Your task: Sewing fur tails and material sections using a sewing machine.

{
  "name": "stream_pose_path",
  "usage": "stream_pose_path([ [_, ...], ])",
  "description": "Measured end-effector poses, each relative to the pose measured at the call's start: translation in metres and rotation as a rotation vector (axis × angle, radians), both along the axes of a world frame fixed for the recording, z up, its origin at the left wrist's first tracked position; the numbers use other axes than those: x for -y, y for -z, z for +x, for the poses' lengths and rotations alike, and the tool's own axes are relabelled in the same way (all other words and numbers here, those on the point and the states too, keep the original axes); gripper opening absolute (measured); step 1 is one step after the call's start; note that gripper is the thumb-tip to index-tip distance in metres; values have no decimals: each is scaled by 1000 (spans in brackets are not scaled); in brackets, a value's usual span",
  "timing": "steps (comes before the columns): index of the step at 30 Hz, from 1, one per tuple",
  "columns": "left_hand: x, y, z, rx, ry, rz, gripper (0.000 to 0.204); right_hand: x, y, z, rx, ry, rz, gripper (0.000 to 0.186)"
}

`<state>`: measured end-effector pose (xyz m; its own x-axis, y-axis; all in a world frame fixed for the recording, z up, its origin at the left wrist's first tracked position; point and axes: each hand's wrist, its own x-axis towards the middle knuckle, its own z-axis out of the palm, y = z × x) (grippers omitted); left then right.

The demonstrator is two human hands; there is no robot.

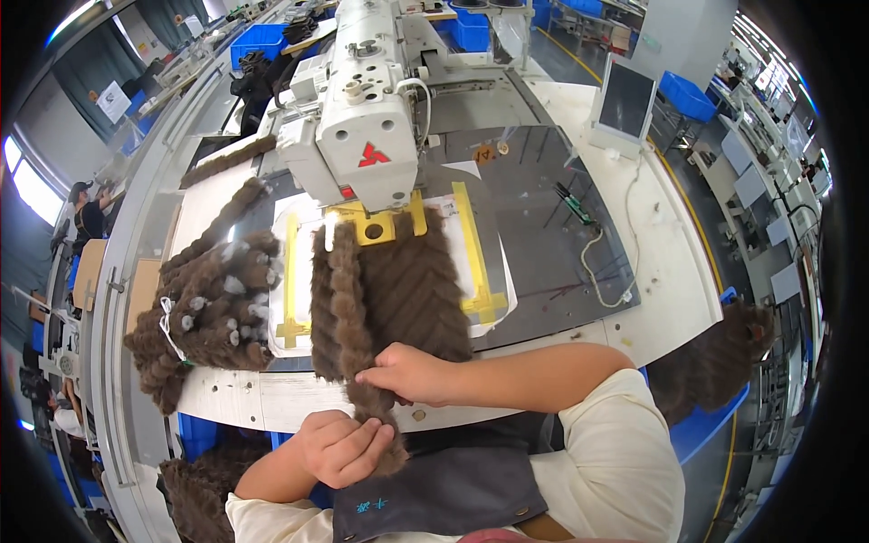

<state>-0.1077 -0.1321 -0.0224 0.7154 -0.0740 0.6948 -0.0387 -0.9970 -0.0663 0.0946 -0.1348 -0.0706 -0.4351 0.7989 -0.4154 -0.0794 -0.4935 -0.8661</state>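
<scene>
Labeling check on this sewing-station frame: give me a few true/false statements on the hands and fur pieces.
1. Both hands grip one brown fur strip. True: left hand and right hand hold the fur strip.
2. The strip lies clear of the sewing machine. False: its far end reaches under the sewing machine head.
3. A bundle of fur strips lies left of the yellow frame. True.
4. The tablet screen sits at the person's left. False: it stands at the right.

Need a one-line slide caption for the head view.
Both hands, left hand and right hand, grip a brown fur strip at a white sewing machine.
</scene>
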Motion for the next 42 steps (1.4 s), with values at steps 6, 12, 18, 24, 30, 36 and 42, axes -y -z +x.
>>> stream_pose_path([
  [6,6,-6,6,28,27,-24,24,0,3,2,-9,14,-20,41],
  [12,1,-16,16,-1,92,-22,17,21,-8,9,-59,-125,-62,48],
  [18,1,-10,32,-4,182,1,14,64,-14,23,-173,-86,-189,44],
  [24,-11,0,61,-124,325,-25,20,70,1,41,0,-53,-166,39],
  [30,-84,2,112,-352,195,-934,86,23,-56,84,762,-470,570,40],
  [36,-117,8,127,-673,264,-1228,52,-28,-108,118,1100,-513,612,34],
  [42,-123,8,128,-595,-9,-1278,33,-39,-97,140,1098,-320,621,32],
])
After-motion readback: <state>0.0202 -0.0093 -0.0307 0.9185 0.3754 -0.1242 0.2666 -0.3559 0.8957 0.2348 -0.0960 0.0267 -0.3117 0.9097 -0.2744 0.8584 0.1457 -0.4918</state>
